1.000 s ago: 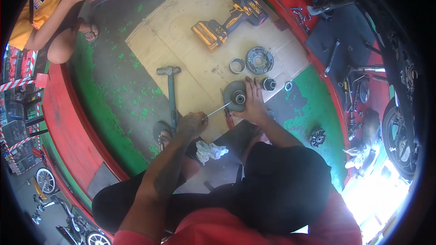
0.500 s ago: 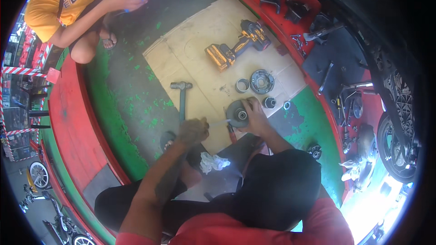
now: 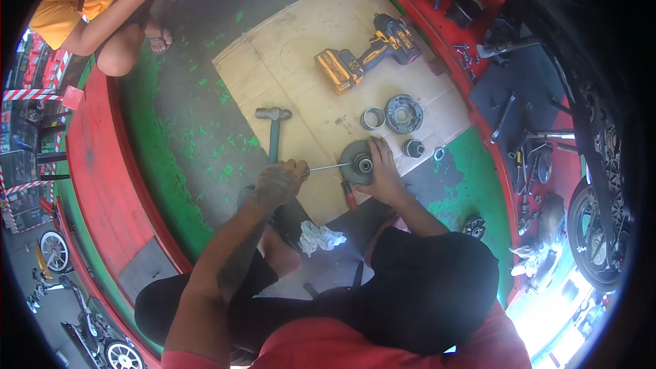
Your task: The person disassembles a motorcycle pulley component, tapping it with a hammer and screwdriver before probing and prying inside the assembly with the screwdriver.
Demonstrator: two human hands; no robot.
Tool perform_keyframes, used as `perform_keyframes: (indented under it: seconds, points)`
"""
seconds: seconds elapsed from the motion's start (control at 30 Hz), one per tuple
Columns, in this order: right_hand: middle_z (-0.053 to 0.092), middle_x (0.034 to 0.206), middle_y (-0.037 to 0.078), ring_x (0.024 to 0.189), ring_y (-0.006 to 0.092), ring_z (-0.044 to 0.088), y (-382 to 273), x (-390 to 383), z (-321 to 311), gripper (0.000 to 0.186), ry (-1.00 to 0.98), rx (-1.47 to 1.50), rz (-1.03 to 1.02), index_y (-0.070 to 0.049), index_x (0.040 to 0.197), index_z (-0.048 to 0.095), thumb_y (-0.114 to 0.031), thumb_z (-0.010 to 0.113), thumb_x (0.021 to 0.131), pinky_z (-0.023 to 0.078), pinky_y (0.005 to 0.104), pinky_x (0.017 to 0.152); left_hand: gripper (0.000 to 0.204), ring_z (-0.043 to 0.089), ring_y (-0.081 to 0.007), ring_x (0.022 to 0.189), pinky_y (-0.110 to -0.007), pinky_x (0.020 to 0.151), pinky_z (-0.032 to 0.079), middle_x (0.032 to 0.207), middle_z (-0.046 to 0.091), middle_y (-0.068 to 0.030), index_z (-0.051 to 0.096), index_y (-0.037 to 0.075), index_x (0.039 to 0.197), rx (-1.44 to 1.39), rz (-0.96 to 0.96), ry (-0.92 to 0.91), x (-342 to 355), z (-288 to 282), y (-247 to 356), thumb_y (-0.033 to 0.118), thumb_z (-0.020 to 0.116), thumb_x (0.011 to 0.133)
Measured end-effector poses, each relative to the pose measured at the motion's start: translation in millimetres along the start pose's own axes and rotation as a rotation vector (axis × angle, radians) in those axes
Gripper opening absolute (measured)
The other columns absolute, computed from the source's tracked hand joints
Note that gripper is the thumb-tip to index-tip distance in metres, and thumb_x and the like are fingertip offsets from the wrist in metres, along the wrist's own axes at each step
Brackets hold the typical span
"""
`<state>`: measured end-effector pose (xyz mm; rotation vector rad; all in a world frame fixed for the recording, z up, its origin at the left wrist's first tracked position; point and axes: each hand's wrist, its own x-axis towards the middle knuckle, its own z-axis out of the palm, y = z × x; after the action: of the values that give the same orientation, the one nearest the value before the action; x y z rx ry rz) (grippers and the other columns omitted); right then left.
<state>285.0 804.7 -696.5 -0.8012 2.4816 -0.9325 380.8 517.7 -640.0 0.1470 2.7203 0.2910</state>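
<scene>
At far left a person in a yellow shirt [image 3: 102,0] crouches. Next, a hammer [image 3: 274,138] lies with its head on a cardboard sheet [image 3: 273,68]. The left hand [image 3: 283,181] has its grip closed around the hidden end of a thin metal rod [image 3: 326,167], whose tip meets the left side of a grey metal disc [image 3: 354,155] at the cardboard's near part. A red handle [image 3: 350,196] sits just below the disc. Above lies a yellow-and-black power tool [image 3: 374,52]. The right hand's [image 3: 387,172] grip is curled, partly open, around the disc's right edge. Beyond lie a metal ring [image 3: 373,127], a round plate [image 3: 404,113] and a stepped cylinder [image 3: 413,148].
</scene>
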Motion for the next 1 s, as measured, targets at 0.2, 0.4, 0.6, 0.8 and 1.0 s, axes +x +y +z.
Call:
perform_keyframes:
  seconds: [0.2,0.4,0.6,0.8,1.0]
  points:
    - [0.025,0.162,0.023,0.152,0.0467,0.019,11,8,1,0.128,0.004,-0.031,-0.062,0.000,0.159,0.022,-0.034,0.094,0.059,0.023,0.0535,0.125,0.029,0.072,-0.0338,0.078,-0.045,0.067,0.057,0.089,0.071,-0.0107,0.061,0.008,0.107,0.023,-0.091,-0.017,2,13,7,0.035,0.062,0.096]
    - [0.028,0.161,0.023,0.152,0.0471,0.019,17,10,9,0.127,0.058,0.014,-0.062,0.000,0.158,0.023,-0.037,0.093,0.059,0.021,0.0542,0.125,0.031,0.072,-0.0327,0.077,-0.045,0.068,0.057,0.088,0.073,-0.0114,0.066,0.009,0.100,-0.011,-0.232,-0.168,13,9,13,0.039,0.063,0.094]
    - [0.030,0.159,0.022,0.152,0.0469,0.019,17,12,8,0.126,0.009,-0.004,-0.034,0.000,0.158,0.025,-0.040,0.092,0.058,0.021,0.0554,0.125,0.028,0.072,-0.0326,0.076,-0.043,0.069,0.056,0.089,0.074,-0.0115,0.070,0.010,0.095,-0.024,-0.137,-0.253,30,5,-12,0.037,0.063,0.091]
    - [0.032,0.157,0.021,0.152,0.0468,0.020,18,14,5,0.126,0.008,-0.025,-0.044,-0.001,0.157,0.026,-0.038,0.093,0.057,0.021,0.0563,0.124,0.025,0.072,-0.0333,0.079,-0.043,0.069,0.056,0.085,0.075,-0.0098,0.071,0.011,0.093,-0.186,-0.007,-0.369,51,8,-37,0.034,0.063,0.089]
    - [0.031,0.158,0.020,0.152,0.0473,0.020,9,14,7,0.126,0.024,-0.014,-0.068,-0.003,0.158,0.026,-0.033,0.094,0.056,0.023,0.0561,0.125,0.026,0.072,-0.0340,0.079,-0.044,0.069,0.055,0.084,0.075,-0.0102,0.070,0.010,0.094,-0.244,0.087,-0.400,57,15,-54,0.034,0.063,0.088]
